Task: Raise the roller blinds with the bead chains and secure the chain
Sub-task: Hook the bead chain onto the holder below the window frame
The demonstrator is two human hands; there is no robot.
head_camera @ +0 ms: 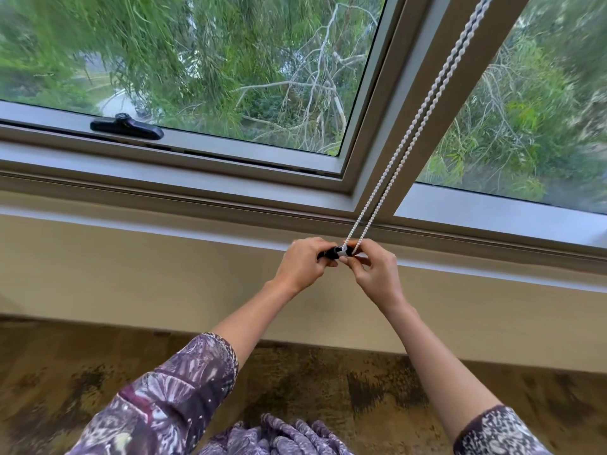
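Note:
A white bead chain [423, 111] runs as two strands from the top right down along the window's centre post to the sill. Its lower end meets a small black-and-white clip [335, 252] just below the sill. My left hand [303, 264] grips the black part of that clip from the left. Pinching the clip's white end and the bottom of the chain from the right is my right hand [374, 269]. Both hands touch each other around the clip. The roller blind itself is out of view.
Grey window frame [203, 178] spans the view, with a black window latch [126, 128] at the left. Trees fill the glass. Below the sill is a beige wall [131, 274], then patterned brown carpet [328, 382]. Patterned purple sleeves cover my forearms.

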